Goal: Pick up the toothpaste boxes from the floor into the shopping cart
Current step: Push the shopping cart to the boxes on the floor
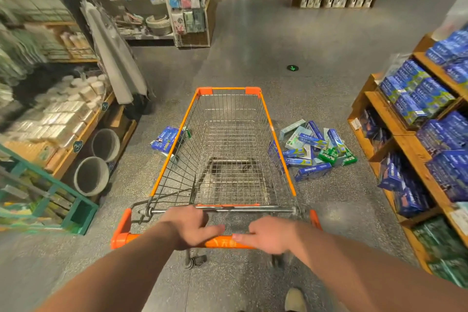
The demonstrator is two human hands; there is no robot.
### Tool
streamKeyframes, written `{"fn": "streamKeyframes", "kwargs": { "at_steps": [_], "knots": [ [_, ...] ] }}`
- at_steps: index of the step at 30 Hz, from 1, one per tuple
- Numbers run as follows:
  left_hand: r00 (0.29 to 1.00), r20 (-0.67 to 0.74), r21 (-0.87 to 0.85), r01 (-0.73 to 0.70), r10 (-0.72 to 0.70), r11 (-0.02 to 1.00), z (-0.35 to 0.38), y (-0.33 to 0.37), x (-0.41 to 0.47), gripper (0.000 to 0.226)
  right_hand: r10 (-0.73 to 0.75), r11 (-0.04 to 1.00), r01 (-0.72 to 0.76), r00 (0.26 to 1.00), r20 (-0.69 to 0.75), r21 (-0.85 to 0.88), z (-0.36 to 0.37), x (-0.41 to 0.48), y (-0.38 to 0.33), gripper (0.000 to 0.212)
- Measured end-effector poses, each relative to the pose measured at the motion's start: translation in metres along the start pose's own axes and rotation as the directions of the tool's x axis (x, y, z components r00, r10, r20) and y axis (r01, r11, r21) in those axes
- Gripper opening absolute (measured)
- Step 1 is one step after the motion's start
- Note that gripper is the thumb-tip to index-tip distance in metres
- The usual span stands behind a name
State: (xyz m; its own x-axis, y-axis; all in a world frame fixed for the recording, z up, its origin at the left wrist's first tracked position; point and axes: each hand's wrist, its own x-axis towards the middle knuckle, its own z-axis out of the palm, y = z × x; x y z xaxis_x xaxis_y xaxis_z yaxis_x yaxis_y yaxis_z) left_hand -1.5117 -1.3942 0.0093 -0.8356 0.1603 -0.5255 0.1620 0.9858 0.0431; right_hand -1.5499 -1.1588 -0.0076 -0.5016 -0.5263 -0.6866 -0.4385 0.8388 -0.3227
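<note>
An empty wire shopping cart [278, 149] with orange trim stands in the aisle straight ahead. My left hand [188, 227] and my right hand [268, 234] both grip its orange handle bar [220, 242]. A heap of several toothpaste boxes [314, 149], blue, teal and green, lies on the floor just right of the cart. A smaller bunch of blue toothpaste boxes [164, 140] lies on the floor against the cart's left side, partly hidden behind the wire.
Wooden shelves [395, 134] stacked with blue boxes line the right. On the left are wooden shelves of white goods [68, 114], two grey round tubs [98, 162] low down and a green rack [76, 210]. A green floor sticker [292, 67] marks the aisle ahead. My shoe [295, 300] shows below.
</note>
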Motion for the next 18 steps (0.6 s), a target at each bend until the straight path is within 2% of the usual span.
{"fn": "streamKeyframes", "kwargs": {
  "at_steps": [3, 6, 9, 11, 13, 18],
  "knots": [
    [0.993, -0.111, 0.043, -0.032, 0.036, 0.999, -0.018, 0.012, 0.013, 0.082, 0.024, 0.999, -0.017, 0.989, -0.143, 0.05, -0.025, -0.005, 0.009, 0.075],
    [0.974, -0.213, 0.068, -0.065, 0.078, 0.996, -0.036, 0.025, 0.031, 0.087, 0.082, 0.995, -0.061, 0.948, -0.309, 0.077, -0.048, -0.007, 0.03, 0.066],
    [0.962, -0.252, 0.089, -0.08, 0.1, 0.993, -0.057, 0.04, 0.054, 0.101, 0.127, 0.992, -0.108, 0.893, -0.432, 0.069, -0.068, -0.01, 0.063, 0.079],
    [0.962, -0.251, 0.1, -0.083, 0.106, 0.992, -0.07, 0.055, 0.069, 0.096, 0.149, 0.989, -0.133, 0.871, -0.467, 0.068, -0.077, -0.014, 0.088, 0.094],
    [0.958, -0.258, 0.098, -0.102, 0.124, 0.99, -0.082, 0.07, 0.085, 0.094, 0.172, 0.985, -0.153, 0.867, -0.468, 0.079, -0.083, -0.016, 0.114, 0.097],
    [0.956, -0.25, 0.102, -0.129, 0.15, 0.986, -0.117, 0.118, 0.136, 0.104, 0.18, 0.982, -0.127, 0.843, -0.506, 0.137, -0.1, -0.019, 0.187, 0.075]
  ]
}}
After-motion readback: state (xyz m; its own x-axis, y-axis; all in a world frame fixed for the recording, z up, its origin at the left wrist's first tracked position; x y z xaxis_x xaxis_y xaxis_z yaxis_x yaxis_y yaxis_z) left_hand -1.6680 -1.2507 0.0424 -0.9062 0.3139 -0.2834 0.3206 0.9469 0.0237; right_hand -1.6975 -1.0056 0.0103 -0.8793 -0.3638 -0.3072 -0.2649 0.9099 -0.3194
